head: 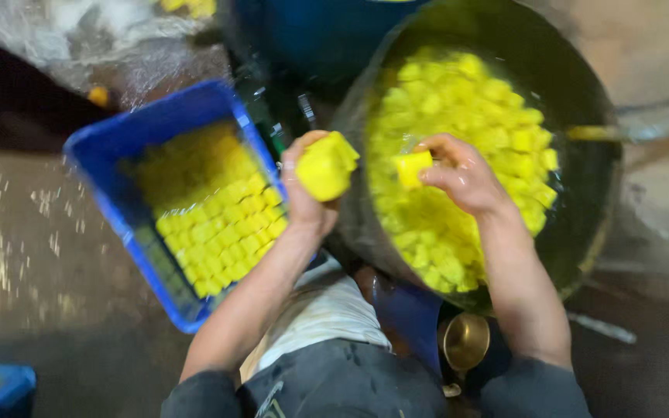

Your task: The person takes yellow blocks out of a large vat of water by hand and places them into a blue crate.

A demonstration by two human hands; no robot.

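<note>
Both hands hold yellow blocks (325,166) above round dark pan (582,93)

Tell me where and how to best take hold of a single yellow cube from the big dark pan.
Probably pinch a cube across two opposite flat sides with thumb and fingertips, coming straight down from above. The cubes lie heaped in the pan, so only their tops and upper sides stand free. The right hand holds its cube in the fingertips; the left hand already holds a stack.
</note>
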